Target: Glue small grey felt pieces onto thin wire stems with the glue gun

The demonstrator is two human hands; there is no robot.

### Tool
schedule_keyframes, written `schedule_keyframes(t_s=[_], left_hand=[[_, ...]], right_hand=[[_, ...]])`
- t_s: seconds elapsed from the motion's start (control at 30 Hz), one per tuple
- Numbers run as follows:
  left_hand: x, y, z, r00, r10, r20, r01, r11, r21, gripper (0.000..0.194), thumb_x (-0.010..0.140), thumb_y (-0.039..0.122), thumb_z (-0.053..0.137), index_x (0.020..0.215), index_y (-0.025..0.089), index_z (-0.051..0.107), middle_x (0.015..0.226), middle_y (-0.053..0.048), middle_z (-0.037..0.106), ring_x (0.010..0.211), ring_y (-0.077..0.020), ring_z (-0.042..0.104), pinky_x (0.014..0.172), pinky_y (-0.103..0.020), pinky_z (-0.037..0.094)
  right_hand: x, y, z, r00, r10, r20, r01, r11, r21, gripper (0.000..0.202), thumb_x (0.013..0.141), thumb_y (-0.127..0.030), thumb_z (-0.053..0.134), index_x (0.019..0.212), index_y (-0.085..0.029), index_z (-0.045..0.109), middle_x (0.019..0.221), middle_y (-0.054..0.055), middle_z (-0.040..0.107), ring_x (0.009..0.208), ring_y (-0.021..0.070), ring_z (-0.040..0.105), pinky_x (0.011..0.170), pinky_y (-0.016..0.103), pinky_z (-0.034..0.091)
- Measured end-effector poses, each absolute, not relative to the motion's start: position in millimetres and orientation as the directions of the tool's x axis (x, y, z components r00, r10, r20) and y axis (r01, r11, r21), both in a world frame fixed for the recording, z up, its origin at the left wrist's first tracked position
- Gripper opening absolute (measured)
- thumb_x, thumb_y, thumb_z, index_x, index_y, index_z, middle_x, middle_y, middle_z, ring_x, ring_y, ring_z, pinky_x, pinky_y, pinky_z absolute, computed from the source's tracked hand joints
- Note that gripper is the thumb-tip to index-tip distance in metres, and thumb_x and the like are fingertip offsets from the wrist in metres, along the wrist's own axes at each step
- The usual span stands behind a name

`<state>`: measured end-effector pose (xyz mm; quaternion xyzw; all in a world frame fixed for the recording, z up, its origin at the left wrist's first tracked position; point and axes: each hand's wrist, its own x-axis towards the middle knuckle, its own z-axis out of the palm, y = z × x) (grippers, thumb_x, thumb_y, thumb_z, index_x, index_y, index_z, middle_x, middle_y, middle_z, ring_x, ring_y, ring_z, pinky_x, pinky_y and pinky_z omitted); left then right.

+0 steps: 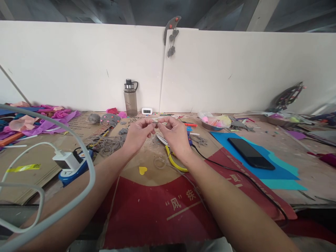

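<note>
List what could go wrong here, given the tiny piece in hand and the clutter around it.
The small greyish piece, pinched between the fingers of the left hand and right hand, might slip and be hard to find among the scraps on the cardboard. The black cable runs beside the right forearm, so an outward swing could snag it.

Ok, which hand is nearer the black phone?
Right. The right hand is to the left of the phone; the left hand is farther off, also to its left.
</note>
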<state>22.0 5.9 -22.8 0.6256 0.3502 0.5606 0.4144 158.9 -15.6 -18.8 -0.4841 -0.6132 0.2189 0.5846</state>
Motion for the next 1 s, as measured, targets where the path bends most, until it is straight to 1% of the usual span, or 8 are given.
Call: schedule_keyframes(t_s=[0.07,0.17,0.23,0.33,0.47,0.73,0.87,1.0], left_hand=[[21,6,-22,0.154,0.908,0.389,-0.036,-0.389,0.921,0.014,0.074,0.029,0.066,0.073,0.016,0.065,0.061,0.001,0.058,0.053,-0.0076,0.047,0.052,-0.021,0.037],[20,7,-20,0.236,0.917,0.323,-0.126,-0.301,0.945,0.017,0.072,0.031,0.069,0.07,0.015,0.064,0.063,-0.001,0.059,0.057,-0.0089,0.052,0.052,-0.021,0.038],[19,7,-19,0.286,0.916,0.281,-0.188,-0.234,0.954,0.019,0.072,0.033,0.069,0.073,0.014,0.066,0.07,-0.003,0.063,0.06,-0.0101,0.056,0.052,-0.021,0.039],[18,7,-18,0.303,0.921,0.244,-0.207,-0.186,0.96,0.022,0.071,0.034,0.069,0.079,0.014,0.067,0.081,-0.006,0.068,0.064,-0.0119,0.06,0.053,-0.023,0.042],[18,6,-16,0.253,0.934,0.252,-0.152,-0.219,0.964,0.023,0.068,0.033,0.071,0.081,0.014,0.067,0.076,-0.005,0.069,0.063,-0.0129,0.063,0.053,-0.022,0.041],[19,7,-18,0.205,0.919,0.337,0.075,-0.358,0.931,0.014,0.071,0.028,0.064,0.065,0.015,0.063,0.059,-0.001,0.062,0.055,-0.0093,0.054,0.051,-0.021,0.04],[14,9,-16,0.265,0.926,0.27,0.073,-0.299,0.951,0.014,0.07,0.029,0.065,0.066,0.015,0.064,0.061,-0.002,0.061,0.057,-0.0101,0.055,0.049,-0.021,0.039],[5,13,-11,0.329,0.923,0.201,0.101,-0.246,0.964,0.02,0.069,0.033,0.067,0.077,0.015,0.07,0.067,-0.004,0.065,0.06,-0.0121,0.057,0.049,-0.021,0.039]], right_hand=[[159,-15,-19,0.136,0.866,0.482,0.307,0.426,-0.851,0.014,0.074,-0.03,0.056,0.075,-0.018,0.064,0.053,-0.006,0.042,0.049,0.0086,0.03,0.048,0.022,0.025],[162,-12,-21,0.145,0.876,0.46,0.284,0.408,-0.868,0.014,0.072,-0.029,0.056,0.072,-0.017,0.063,0.058,-0.004,0.051,0.052,0.0089,0.036,0.051,0.022,0.03],[164,-10,-23,0.159,0.88,0.447,0.272,0.396,-0.877,0.015,0.071,-0.029,0.056,0.073,-0.017,0.064,0.061,-0.003,0.055,0.054,0.0094,0.04,0.054,0.022,0.033],[166,-7,-24,0.164,0.885,0.436,0.254,0.389,-0.886,0.016,0.07,-0.029,0.056,0.073,-0.016,0.064,0.063,-0.002,0.057,0.056,0.0099,0.043,0.056,0.023,0.034],[165,-9,-23,0.156,0.889,0.43,0.275,0.38,-0.883,0.014,0.069,-0.029,0.056,0.07,-0.016,0.062,0.06,-0.004,0.054,0.054,0.0093,0.041,0.054,0.022,0.033],[162,-13,-24,0.083,0.887,0.455,0.306,0.411,-0.859,0.011,0.069,-0.028,0.055,0.068,-0.017,0.06,0.06,-0.004,0.054,0.054,0.0093,0.042,0.054,0.023,0.034],[168,-8,-29,0.06,0.895,0.443,0.311,0.405,-0.86,0.012,0.069,-0.028,0.054,0.069,-0.017,0.061,0.062,-0.003,0.056,0.055,0.0098,0.044,0.054,0.023,0.034],[173,-6,-30,0.022,0.902,0.432,0.328,0.402,-0.855,0.016,0.07,-0.03,0.055,0.072,-0.017,0.063,0.066,-0.001,0.06,0.059,0.0112,0.049,0.057,0.023,0.037]])
